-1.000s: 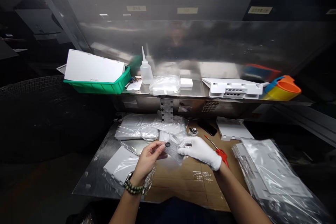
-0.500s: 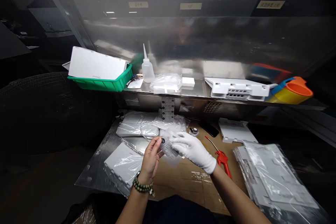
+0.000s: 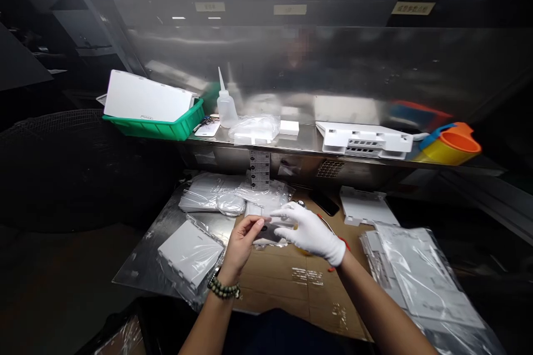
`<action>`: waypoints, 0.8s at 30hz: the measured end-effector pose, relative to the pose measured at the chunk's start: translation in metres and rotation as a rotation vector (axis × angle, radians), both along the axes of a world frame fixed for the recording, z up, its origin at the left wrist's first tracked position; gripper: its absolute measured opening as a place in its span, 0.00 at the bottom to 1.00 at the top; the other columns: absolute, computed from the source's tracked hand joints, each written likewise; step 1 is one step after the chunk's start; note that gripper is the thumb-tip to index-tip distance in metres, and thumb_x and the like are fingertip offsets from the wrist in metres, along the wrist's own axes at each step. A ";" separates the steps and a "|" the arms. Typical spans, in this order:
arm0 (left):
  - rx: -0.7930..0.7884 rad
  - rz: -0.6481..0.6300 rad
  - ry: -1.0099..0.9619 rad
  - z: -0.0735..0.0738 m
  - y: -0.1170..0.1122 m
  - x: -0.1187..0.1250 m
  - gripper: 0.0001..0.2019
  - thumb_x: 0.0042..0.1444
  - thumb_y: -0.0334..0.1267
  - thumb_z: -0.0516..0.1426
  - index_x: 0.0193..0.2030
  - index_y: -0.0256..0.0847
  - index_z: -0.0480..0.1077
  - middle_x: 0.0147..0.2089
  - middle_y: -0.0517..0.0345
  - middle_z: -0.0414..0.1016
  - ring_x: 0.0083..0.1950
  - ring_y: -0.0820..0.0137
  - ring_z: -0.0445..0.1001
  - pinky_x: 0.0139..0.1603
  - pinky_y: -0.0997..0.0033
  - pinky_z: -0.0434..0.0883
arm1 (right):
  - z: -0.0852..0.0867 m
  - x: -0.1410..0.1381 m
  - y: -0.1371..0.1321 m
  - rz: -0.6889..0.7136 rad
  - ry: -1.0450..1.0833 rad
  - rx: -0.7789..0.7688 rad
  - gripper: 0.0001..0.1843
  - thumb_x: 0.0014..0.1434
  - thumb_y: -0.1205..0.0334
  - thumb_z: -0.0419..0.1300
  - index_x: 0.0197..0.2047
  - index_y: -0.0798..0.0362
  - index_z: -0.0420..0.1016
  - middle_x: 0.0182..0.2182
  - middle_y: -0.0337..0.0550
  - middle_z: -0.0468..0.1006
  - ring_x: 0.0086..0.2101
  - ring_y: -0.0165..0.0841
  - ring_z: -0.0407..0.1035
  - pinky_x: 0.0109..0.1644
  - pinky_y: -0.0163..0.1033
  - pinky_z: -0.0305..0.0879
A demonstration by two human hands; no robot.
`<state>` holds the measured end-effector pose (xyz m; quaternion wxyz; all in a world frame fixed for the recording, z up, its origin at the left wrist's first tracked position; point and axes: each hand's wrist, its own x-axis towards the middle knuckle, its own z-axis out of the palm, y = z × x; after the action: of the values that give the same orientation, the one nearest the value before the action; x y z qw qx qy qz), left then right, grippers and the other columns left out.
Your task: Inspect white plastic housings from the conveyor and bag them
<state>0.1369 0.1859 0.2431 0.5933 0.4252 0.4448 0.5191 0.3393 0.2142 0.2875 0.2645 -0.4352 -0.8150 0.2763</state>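
My bare left hand point(image 3: 242, 243), with a beaded bracelet at the wrist, pinches a thin printed label point(image 3: 271, 237) between thumb and fingers. The label is tilted, so its print is hard to read. Just to its right is my right hand point(image 3: 310, 233) in a white glove, its thumb and fingers apart around the label's right side; whether a fingertip touches it I cannot tell. Behind the hands lie plastic-wrapped pieces point(image 3: 212, 194) and a hanging strip of printed labels point(image 3: 260, 171). A wrapped white panel point(image 3: 191, 252) rests left of my left hand.
Wrapped panels point(image 3: 425, 272) are stacked at the right, near a white panel point(image 3: 366, 205) and a black phone point(image 3: 323, 203). A red-handled air gun point(image 3: 345, 243) is partly behind my right hand. The shelf holds a green bin point(image 3: 166, 128), a squeeze bottle point(image 3: 227, 110) and a white housing point(image 3: 366, 141).
The label has turned from facing me to a flatter, edge-on tilt. My gloved fingers have spread more, and the right hand now covers more of the air gun. The view has shifted slightly.
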 end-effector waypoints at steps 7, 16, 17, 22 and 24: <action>0.032 -0.008 -0.001 -0.005 -0.008 0.024 0.14 0.57 0.49 0.68 0.40 0.40 0.81 0.45 0.52 0.83 0.47 0.68 0.75 0.49 0.75 0.70 | -0.009 0.027 -0.015 0.078 -0.025 -0.058 0.08 0.60 0.60 0.68 0.42 0.40 0.87 0.39 0.42 0.73 0.42 0.36 0.71 0.51 0.43 0.70; -0.253 -0.087 -0.248 -0.023 -0.021 0.064 0.17 0.49 0.50 0.72 0.39 0.41 0.78 0.31 0.60 0.76 0.30 0.75 0.72 0.34 0.76 0.71 | 0.015 0.093 -0.022 0.221 0.256 -0.029 0.18 0.67 0.56 0.61 0.60 0.43 0.77 0.71 0.45 0.61 0.69 0.41 0.56 0.72 0.49 0.55; -0.276 -0.122 -0.257 -0.024 -0.025 0.074 0.19 0.46 0.50 0.73 0.38 0.40 0.79 0.31 0.58 0.76 0.29 0.74 0.72 0.33 0.73 0.72 | 0.015 0.091 -0.025 0.258 0.234 -0.037 0.15 0.66 0.54 0.63 0.54 0.45 0.80 0.68 0.46 0.65 0.68 0.41 0.59 0.71 0.48 0.57; -0.273 -0.149 -0.249 -0.015 -0.042 0.098 0.28 0.46 0.60 0.71 0.46 0.41 0.81 0.39 0.47 0.82 0.36 0.62 0.78 0.38 0.62 0.76 | 0.005 0.085 -0.033 0.068 0.163 -0.184 0.20 0.71 0.50 0.54 0.31 0.52 0.74 0.31 0.38 0.77 0.34 0.31 0.71 0.42 0.37 0.68; -0.235 -0.096 -0.201 -0.006 -0.047 0.096 0.30 0.55 0.66 0.62 0.46 0.40 0.81 0.44 0.45 0.83 0.43 0.59 0.80 0.46 0.60 0.76 | -0.002 0.091 -0.035 -0.004 0.034 -0.190 0.22 0.70 0.49 0.55 0.27 0.51 0.69 0.25 0.34 0.72 0.29 0.29 0.65 0.37 0.35 0.63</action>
<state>0.2326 0.1393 0.2371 0.7045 0.3197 0.4200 0.4744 0.4301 0.1796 0.2855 0.2364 -0.4553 -0.7796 0.3591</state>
